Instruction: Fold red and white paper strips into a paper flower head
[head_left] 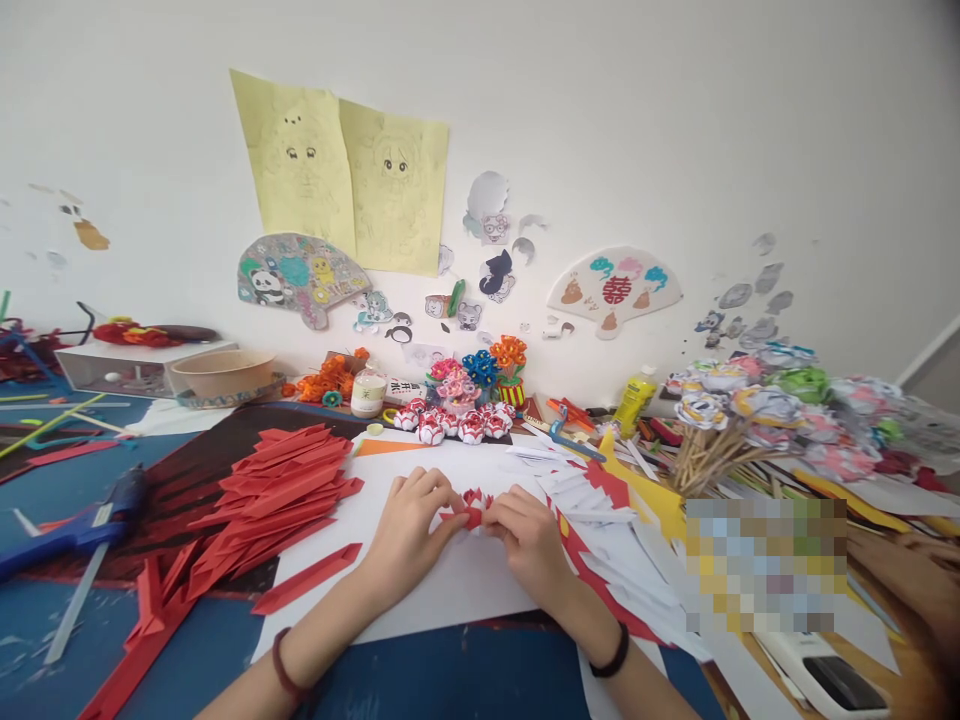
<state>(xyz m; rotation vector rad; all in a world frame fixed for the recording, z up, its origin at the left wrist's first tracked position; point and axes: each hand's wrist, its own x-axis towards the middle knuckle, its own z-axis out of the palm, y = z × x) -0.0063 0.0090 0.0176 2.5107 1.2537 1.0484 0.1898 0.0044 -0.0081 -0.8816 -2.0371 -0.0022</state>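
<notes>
Against a white wall [750, 130], pinching a red paper flower [474, 514] between left hand [411, 525] and right hand [529, 545]. Flanked by folded red strips [274, 500] and white strips [611, 545].

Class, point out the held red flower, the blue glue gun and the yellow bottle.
Red flower [474, 511]: head view, middle petals.
Blue glue gun [91, 528]: head view, body.
Yellow bottle [634, 403]: head view, side.

Head-worn view, angled down, facing wall [720, 130]

My left hand [411, 522] pinches the left of the red flower [474, 510]; my right hand [526, 540], its right (both forearms [324, 628], on my feed, slant inward).
</notes>
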